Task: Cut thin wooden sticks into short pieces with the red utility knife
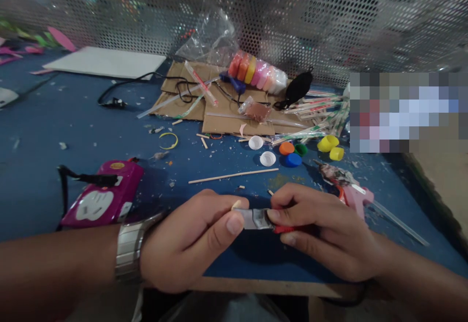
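My right hand (321, 229) is closed around a red-handled utility knife (260, 218), its broad blade pointing left. A small end of a pale wooden stick (237, 205) pokes out between the thumb and forefinger of my left hand (193, 244); the rest of it is hidden in the fist. The blade's tip meets the left fingertips beside that stick end. Just beyond both hands, a longer thin wooden stick (234, 175) lies on the blue tabletop (212, 158), with short cut bits (241, 187) near it.
At left lies a magenta power strip (106, 192); at right, a pink glue gun (356, 195) with its glue stick. Bottle caps (292, 160) sit mid-table. Behind are cardboard (237, 125), wrapped sticks (321, 107), packed coloured clay (256, 72), a white board (106, 62) and a perforated metal panel (139, 14).
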